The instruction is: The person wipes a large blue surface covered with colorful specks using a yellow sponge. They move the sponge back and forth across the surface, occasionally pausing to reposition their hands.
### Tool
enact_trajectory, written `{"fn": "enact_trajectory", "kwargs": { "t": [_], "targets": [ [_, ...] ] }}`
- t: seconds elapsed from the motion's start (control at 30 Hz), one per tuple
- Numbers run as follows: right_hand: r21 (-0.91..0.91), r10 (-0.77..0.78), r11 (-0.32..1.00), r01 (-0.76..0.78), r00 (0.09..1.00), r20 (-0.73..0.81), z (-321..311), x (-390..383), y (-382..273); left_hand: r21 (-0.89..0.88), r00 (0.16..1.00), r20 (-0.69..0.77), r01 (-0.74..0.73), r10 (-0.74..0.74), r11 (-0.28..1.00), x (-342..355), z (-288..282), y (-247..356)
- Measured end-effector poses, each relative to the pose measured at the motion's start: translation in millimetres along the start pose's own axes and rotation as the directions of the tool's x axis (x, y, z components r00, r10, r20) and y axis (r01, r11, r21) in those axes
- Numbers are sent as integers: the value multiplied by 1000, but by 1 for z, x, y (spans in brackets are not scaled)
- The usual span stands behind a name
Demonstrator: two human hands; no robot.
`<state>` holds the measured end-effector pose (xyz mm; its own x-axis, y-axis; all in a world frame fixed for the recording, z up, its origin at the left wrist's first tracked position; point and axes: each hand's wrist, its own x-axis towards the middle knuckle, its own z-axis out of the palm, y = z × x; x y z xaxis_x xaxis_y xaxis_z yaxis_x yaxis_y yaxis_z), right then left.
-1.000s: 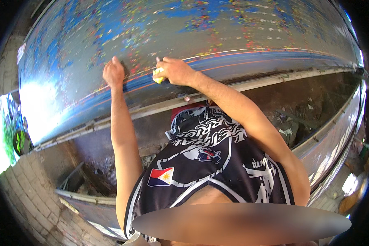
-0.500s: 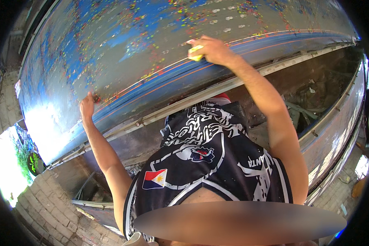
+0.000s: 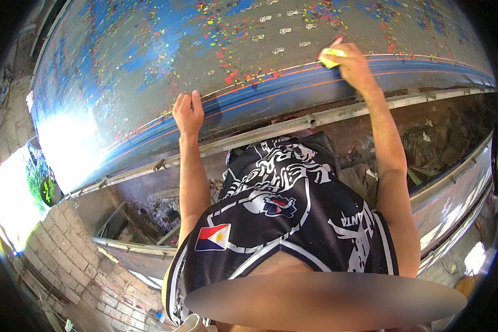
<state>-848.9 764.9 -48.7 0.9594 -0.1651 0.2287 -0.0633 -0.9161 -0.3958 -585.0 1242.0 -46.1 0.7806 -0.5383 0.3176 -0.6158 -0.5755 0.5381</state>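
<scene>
A long sloping table top [image 3: 149, 94] stretches in front of me, blue and grey, speckled with red, yellow and green spots. Rows of small pale printed marks [image 3: 285, 30] run across its grey part. My right hand [image 3: 353, 63] is closed on a bright yellow cloth [image 3: 332, 57], crumpled, close to the thin orange line near the table's front edge. Farther left, my left hand [image 3: 188, 115] is at the same line with its fingers curled and the thumb sticking up. Whatever it may hold is hidden.
A metal rail [image 3: 243, 131] with small bolts runs along the table's near edge. Below it, a dark trough [image 3: 442, 130] holds debris and scraps. Another long panel [image 3: 454, 205] stands at the right. Brick paving [image 3: 72, 249] lies at lower left, beside bright daylight.
Both hands have moved to the right along the table's near edge, the right one carrying the yellow cloth. My left hand's thumb now sticks up. The view has shifted slightly.
</scene>
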Motion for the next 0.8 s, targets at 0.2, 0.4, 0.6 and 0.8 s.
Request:
{"fn": "enact_trajectory", "kwargs": {
  "t": [0.2,0.4,0.6,0.8],
  "targets": [
    [314,-454,847,428,891,8,65,64,-114,165,979,-119,-145,166,976,-3,21,12],
    [322,-552,800,507,832,62,89,96,-166,196,988,-33,-142,151,970,-1,23,14],
    [262,-187,954,143,971,151,44,41,-72,204,996,28,-89,85,975,4,22,19],
    [-112,239,959,-259,957,-165,-22,0,40,200,997,46,-76,68,977,7,21,22]
  ]
}}
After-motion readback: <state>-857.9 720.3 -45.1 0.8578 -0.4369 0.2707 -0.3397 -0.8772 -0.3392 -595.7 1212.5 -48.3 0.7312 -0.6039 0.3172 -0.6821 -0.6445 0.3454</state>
